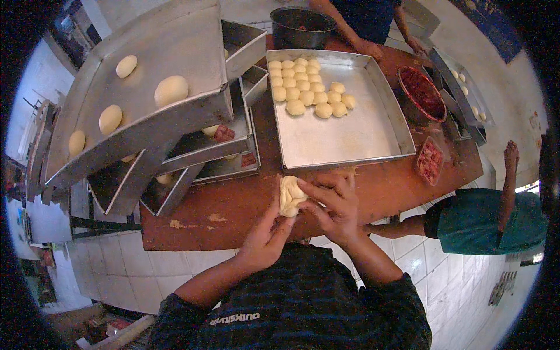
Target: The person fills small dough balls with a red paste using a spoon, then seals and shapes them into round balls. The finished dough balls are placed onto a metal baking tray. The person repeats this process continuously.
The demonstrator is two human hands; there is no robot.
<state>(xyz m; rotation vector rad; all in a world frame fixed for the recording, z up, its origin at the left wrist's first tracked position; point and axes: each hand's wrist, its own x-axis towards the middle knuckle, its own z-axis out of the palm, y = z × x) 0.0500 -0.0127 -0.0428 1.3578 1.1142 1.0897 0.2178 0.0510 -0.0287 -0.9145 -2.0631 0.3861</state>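
Note:
Between my hands, above the near edge of the reddish-brown table [245, 205], is a folded piece of pale dough [290, 196]. My left hand [272, 234] holds it from the left and below. The thumb and fingertips of my right hand [334, 205] pinch its right side. Just beyond lies a square metal tray [350, 161] with rows of round dough balls [306, 97] gathered at its far left. A bowl of dark red filling [421, 94] and a small clear container of red filling [430, 162] stand to the right of the tray.
Stacked metal trays [144, 135] with dough balls rise at the left, overhanging the table. A dark pot [302, 28] stands beyond the square tray. A co-worker's arms [363, 46] reach in at the far side. Another person in green [485, 221] is at the right, near more trays [463, 100].

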